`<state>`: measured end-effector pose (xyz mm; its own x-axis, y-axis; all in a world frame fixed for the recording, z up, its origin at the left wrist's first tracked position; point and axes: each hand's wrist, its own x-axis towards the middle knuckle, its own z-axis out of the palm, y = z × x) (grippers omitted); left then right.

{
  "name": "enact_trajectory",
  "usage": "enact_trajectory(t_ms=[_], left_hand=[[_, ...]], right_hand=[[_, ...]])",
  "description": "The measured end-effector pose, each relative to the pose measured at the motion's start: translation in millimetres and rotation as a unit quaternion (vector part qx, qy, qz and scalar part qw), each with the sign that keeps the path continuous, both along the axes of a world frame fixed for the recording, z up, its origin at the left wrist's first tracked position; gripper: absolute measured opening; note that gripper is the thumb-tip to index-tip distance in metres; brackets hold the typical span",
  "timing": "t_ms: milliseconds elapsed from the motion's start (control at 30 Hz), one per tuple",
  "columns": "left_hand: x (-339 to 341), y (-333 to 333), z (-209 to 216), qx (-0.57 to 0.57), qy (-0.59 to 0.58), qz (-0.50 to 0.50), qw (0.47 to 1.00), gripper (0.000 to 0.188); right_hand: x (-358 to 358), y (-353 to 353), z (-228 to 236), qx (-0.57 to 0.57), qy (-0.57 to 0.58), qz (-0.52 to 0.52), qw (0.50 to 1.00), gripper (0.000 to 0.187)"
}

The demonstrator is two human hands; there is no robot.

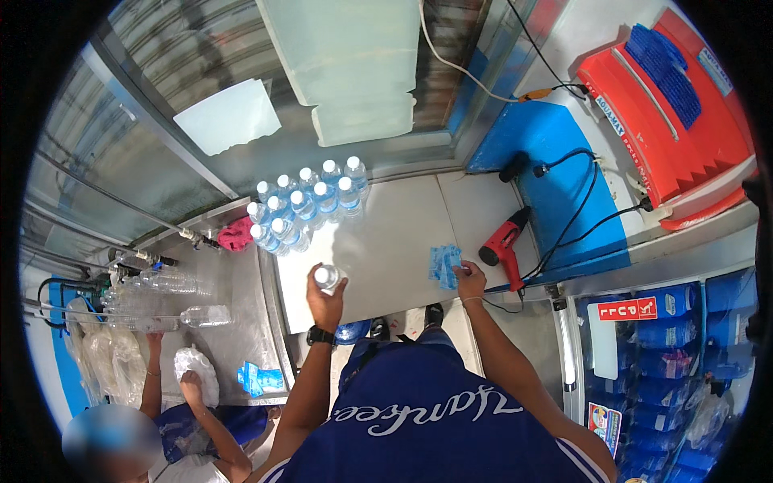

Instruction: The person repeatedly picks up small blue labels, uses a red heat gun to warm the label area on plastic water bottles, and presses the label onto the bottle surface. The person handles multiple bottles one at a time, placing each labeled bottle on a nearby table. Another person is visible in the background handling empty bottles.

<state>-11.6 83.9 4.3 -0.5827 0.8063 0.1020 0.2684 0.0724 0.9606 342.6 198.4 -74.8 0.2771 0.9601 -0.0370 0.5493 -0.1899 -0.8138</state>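
My left hand (326, 304) is closed around a clear plastic bottle (326, 276) with a white cap, upright near the front edge of the pale table. To the right, my right hand (471, 282) has its fingertips closed at the edge of several blue-and-clear plastic labels (440, 264) lying on the tabletop. Several capped bottles (304, 205) with blue labels stand grouped behind my left hand, toward the glass. A red heat gun (505, 249) lies to the right of the labels, its black nozzle pointing away.
Black cables (573, 217) run down the blue wall beside the heat gun. At the left, another person's hand (192, 388) touches a white plastic bag (197, 372) at a metal counter (233, 298). Clear bottles (205, 315) and a pink cloth (236, 234) lie there.
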Motion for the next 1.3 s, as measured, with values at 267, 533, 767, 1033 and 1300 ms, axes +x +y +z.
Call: enact_trajectory(t_ms=[267, 533, 767, 1033, 1300], left_hand=[[16, 16, -12, -0.02, 0.082, -0.049, 0.995, 0.08], [61, -33, -3, -0.202, -0.32, -0.071, 0.923, 0.085], [84, -15, 11, -0.126, -0.583, -0.254, 0.761, 0.041], [77, -27, 9, -0.153, -0.434, -0.172, 0.871, 0.023], [73, -41, 8, -0.13, -0.438, -0.162, 0.874, 0.027]], right_hand=[[1, 9, -10, 0.001, -0.036, 0.014, 0.999, 0.019], [-39, -40, 61, -0.026, 0.216, 0.117, 0.969, 0.022], [-104, -91, 101, -0.087, 0.194, 0.203, 0.956, 0.022], [-103, -91, 115, -0.057, 0.097, 0.254, 0.961, 0.023], [-90, -85, 81, -0.215, 0.181, 0.291, 0.914, 0.024]])
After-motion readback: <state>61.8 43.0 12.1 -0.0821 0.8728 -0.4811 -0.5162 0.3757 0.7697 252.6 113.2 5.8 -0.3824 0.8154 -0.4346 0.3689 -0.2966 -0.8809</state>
